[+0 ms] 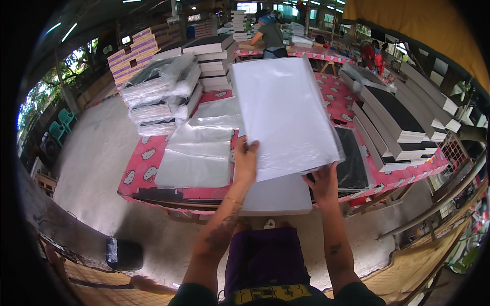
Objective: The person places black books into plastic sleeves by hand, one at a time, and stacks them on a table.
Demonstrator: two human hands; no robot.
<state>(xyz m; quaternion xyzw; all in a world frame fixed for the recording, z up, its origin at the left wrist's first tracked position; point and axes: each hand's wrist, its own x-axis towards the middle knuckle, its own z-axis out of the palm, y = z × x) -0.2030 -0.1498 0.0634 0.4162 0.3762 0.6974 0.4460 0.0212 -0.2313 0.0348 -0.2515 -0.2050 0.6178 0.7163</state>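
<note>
Holding white sheet (283, 112), pink patterned tabletop (138, 164), concrete floor (87, 168)

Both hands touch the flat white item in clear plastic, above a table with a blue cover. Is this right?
The colour is wrong: the head view shows a pink cover. The left hand and right hand touch the flat white item.

Left of the left hand (246, 159), there is room to pass low over the flat plastic bags (196, 160), up to the wrapped stack (161, 99) at their far left. Straight ahead, the white pack (286, 115) blocks the way; rightward, dark-topped stacks (390, 115) do.
</note>
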